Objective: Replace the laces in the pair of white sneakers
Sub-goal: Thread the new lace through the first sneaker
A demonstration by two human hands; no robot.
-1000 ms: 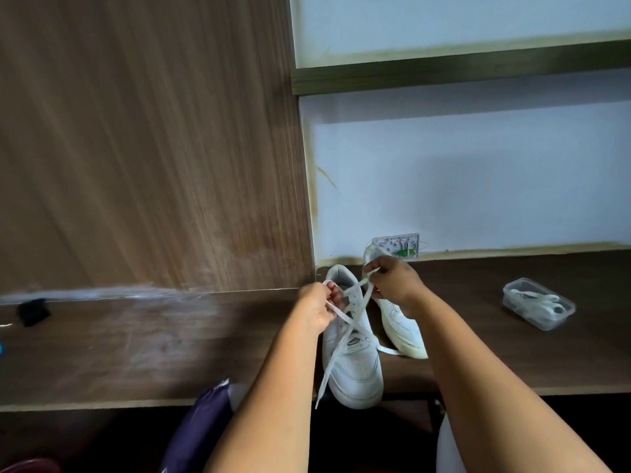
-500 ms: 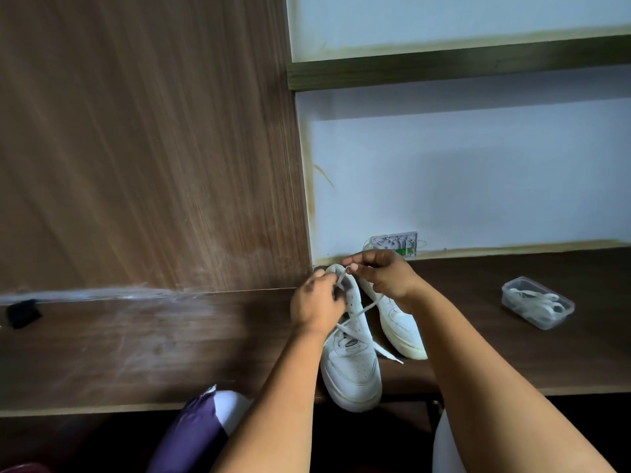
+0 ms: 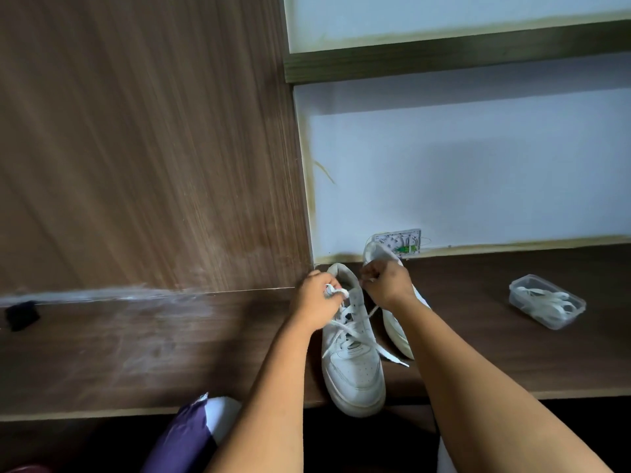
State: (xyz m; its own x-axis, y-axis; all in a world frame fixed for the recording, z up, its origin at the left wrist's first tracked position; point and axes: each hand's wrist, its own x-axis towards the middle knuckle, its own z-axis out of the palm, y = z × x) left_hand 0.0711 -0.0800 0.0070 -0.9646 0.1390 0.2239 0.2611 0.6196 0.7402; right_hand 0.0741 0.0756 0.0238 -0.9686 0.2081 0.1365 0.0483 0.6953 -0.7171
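Observation:
Two white sneakers stand side by side on a dark wooden desk point(image 3: 136, 353), toes toward me. The near sneaker point(image 3: 353, 370) overhangs the desk's front edge and carries a white lace point(image 3: 345, 327) crossed over its tongue, one loose end trailing right. My left hand point(image 3: 317, 300) is closed on a bunched bit of that lace at the sneaker's collar. My right hand point(image 3: 387, 285) pinches the other lace strand above the collar. The second sneaker point(image 3: 397, 331) sits behind my right forearm, mostly hidden.
A clear plastic box point(image 3: 546, 302) with white laces inside rests on the desk at the right. A wall socket plate point(image 3: 397, 242) sits behind the shoes. A wood panel rises at the left, with a small black object point(image 3: 20, 314) at its foot. Purple cloth point(image 3: 191, 435) lies below the desk edge.
My hands have drawn apart at the sneaker's collar; the left now holds a bunched piece of lace, the right has shifted right and slightly back.

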